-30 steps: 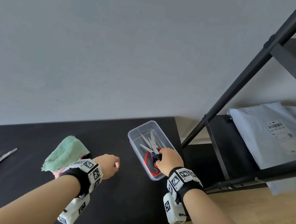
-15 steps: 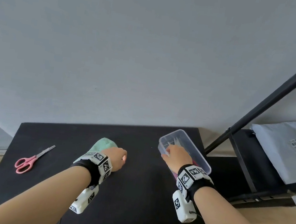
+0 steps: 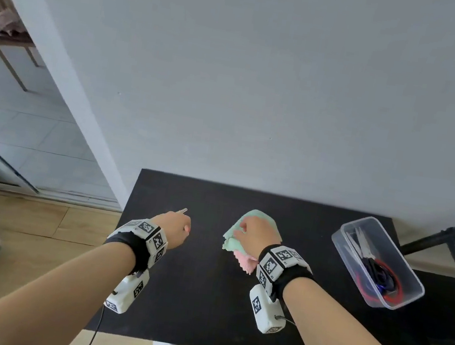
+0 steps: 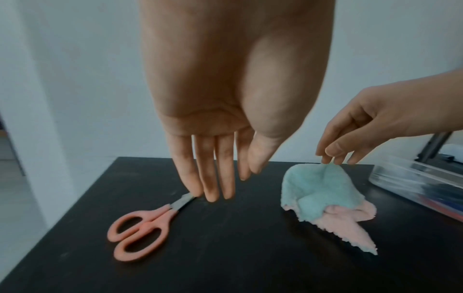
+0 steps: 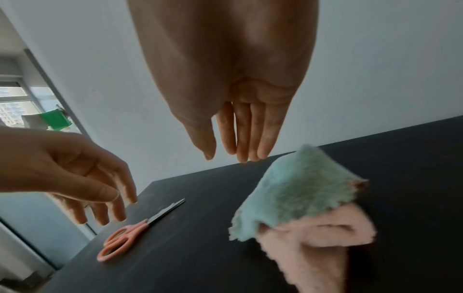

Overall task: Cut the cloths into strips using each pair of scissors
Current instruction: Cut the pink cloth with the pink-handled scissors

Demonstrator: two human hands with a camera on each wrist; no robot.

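Hands: both are reaching down over the black table (image 3: 201, 301).
Left hand (image 4: 225, 111): fingers are hanging straight and close together, holding nothing; the fingertips (image 4: 210, 195) are hovering just over the blade end of the pink-handled scissors (image 4: 140, 228), and whether they are touching the blade is not clear.
Right hand (image 4: 375, 126): it is pinching the top edge of the green cloth (image 4: 315, 190) between thumb and fingers and is drawing it up into a peak.
Cloths: the green cloth is lying on top of a pink cloth (image 4: 350, 224), near the middle of the table; the pink one is sticking out underneath on the near side.
Pink-handled scissors: they are lying flat on the table, blades together, left of the cloths and apart from them.
Clear plastic container (image 3: 397, 292): it is sitting at the right edge of the table, holding several more pairs of scissors (image 3: 374, 265), with red and black handles showing.
Black shelf frame (image 3: 447, 234): it is standing beyond the container on the right.
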